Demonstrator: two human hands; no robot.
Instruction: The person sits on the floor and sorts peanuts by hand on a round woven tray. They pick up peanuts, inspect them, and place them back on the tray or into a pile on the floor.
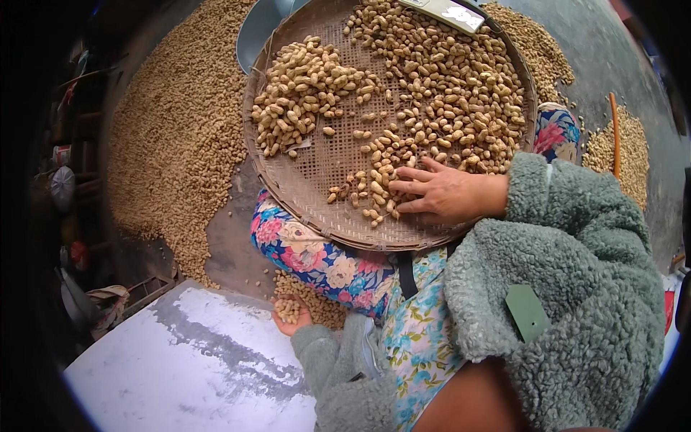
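Note:
A round woven bamboo tray (324, 176) rests across my lap, over floral trousers. Unshelled peanuts (461, 93) spread over its right side, while a smaller heap of peanuts (306, 93) lies at its left. My right hand (450, 194) lies palm down at the tray's near right, fingers spread and touching the peanuts there. Low beside my left knee, my left hand (296, 320) cups a handful of peanuts (287, 310). Just past that hand is a small floor pile of peanuts (320, 302).
A large peanut heap (176, 137) covers the floor at left. Further peanut piles (529, 43) (626, 151) lie at right, near an orange stick (615, 133). A grey-blue basin (259, 32) stands behind the tray. A pale device (446, 13) sits at its far rim. A white wall (187, 367) stands near left.

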